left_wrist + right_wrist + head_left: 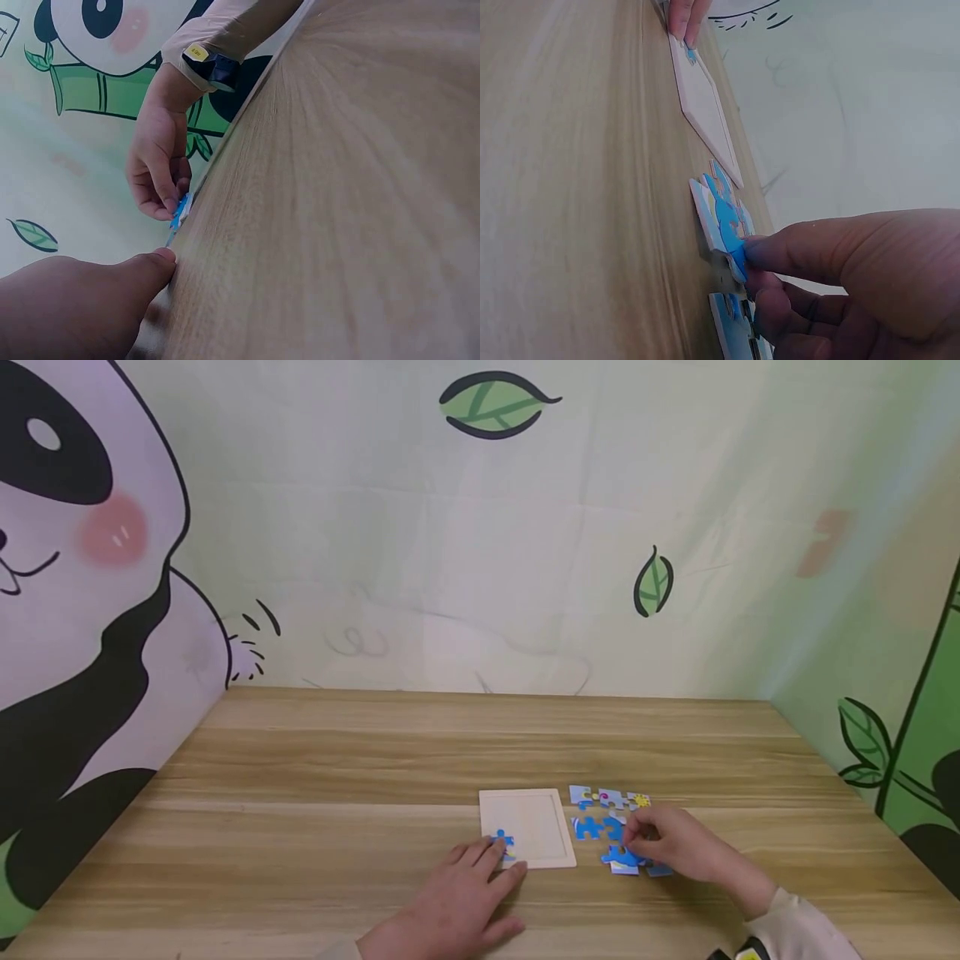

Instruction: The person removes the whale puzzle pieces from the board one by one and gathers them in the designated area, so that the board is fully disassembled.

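A square wooden puzzle tray (542, 835) lies on the table, with one blue jigsaw piece (501, 836) in its near left corner. My left hand (459, 897) rests its extended fingertips on that piece and on the tray's near edge. To the right of the tray, my right hand (681, 845) pinches a blue and white jigsaw piece (721, 216) between thumb and forefinger. In the right wrist view this piece is tilted, close over the table. The left wrist view shows the pinched piece (180, 211) edge-on beyond my left thumb.
Several loose jigsaw pieces (587, 827) lie in rough rows right of the tray, partly hidden by my right hand. The wood-grain table (315, 827) meets a printed wall (420, 568) at the back. A dark band with a yellow tag (214, 66) is around my right wrist.
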Tool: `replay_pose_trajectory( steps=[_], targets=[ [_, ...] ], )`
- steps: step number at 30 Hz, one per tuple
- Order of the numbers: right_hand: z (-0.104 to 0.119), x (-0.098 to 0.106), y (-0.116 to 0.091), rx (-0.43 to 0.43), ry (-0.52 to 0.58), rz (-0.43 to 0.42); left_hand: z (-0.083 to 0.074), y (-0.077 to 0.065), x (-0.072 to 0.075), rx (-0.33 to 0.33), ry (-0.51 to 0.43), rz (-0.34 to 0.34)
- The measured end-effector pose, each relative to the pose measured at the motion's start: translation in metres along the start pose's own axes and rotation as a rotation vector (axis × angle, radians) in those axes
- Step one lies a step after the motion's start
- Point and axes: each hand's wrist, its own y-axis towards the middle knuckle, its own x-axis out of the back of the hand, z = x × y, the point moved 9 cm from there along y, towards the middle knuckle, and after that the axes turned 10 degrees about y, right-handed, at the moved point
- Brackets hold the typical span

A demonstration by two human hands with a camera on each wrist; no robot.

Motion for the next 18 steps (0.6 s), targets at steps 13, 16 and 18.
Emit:
replay_pose_trajectory(
  steps=[13, 16, 18],
  targets=[
    [0.005, 0.002, 0.001, -0.015, -0.104, -0.043, -0.001, -0.001, -0.001, 0.002, 0.019, -0.004],
    [0.01, 0.002, 0.003, -0.022, -0.107, -0.055, -0.001, -0.001, 0.001, -0.002, 0.045, -0.023],
    [0.015, 0.002, 0.006, -0.01, -0.107, -0.063, -0.002, -0.002, 0.002, -0.005, 0.06, -0.043]
  ],
)
